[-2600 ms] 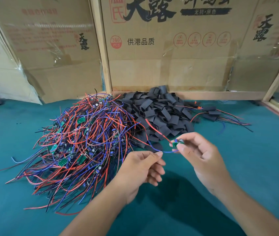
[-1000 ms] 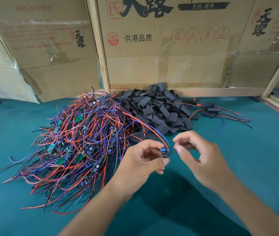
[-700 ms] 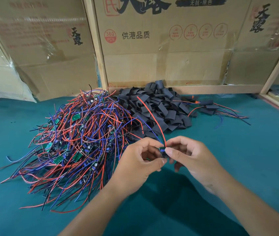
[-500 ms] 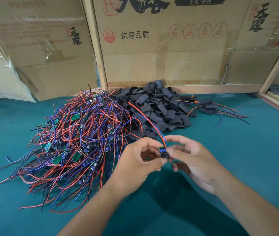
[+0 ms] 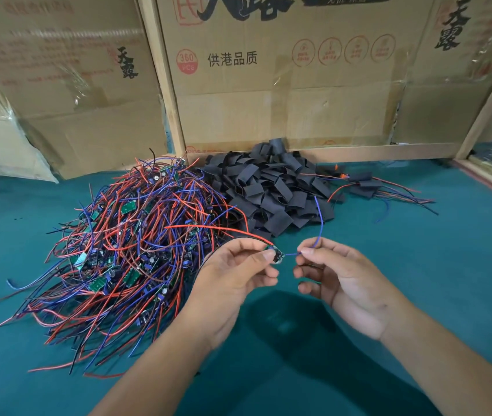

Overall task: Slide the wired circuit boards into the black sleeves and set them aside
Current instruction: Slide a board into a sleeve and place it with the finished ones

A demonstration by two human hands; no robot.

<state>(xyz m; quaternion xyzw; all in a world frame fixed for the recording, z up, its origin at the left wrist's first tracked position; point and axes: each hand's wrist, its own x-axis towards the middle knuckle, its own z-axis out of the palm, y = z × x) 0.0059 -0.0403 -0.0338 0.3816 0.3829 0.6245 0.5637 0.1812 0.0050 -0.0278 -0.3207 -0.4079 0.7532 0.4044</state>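
One board (image 5: 277, 255) at left hand (image 5: 232, 283) fingertips

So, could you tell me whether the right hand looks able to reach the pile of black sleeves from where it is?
Probably yes. The right hand pinches only a thin blue wire, and the black sleeves lie just beyond it with bare table between.

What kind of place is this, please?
Probably a small electronics assembly workshop. On a green-covered table lie a large heap of wired circuit boards and a pile of black sleeves, with flattened cardboard boxes as a backdrop.
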